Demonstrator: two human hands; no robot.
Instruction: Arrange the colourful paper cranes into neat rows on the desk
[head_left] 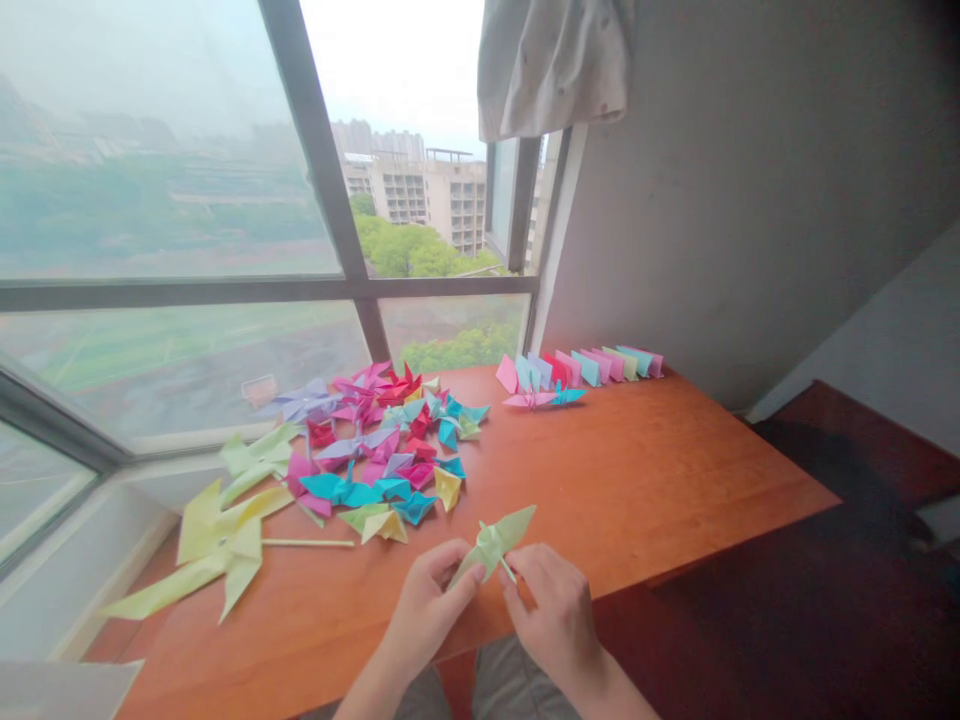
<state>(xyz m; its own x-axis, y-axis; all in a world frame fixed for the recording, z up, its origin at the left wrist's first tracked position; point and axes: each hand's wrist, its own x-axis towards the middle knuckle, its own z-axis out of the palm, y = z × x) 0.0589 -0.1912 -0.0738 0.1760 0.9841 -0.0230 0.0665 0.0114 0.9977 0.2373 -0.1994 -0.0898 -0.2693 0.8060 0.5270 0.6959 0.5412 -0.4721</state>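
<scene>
A pale green folded paper piece (493, 540) with a pointed wing is held over the table's front edge. My left hand (435, 598) pinches its left side between thumb and fingers. My right hand (553, 605) closes its fingertips on a thin pale point at the lower right of the same paper. Beyond my hands, to the left, lies a pile of colourful folded paper pieces (390, 440) in pink, purple, red, blue and yellow.
A yellow-green paper pinwheel (223, 540) on a stick lies on the wooden table (600, 480) at left. Folded papers (590, 369) stand in a row at the back right, with pink (531, 400) and blue (568, 396) pieces before them. Windows border the table.
</scene>
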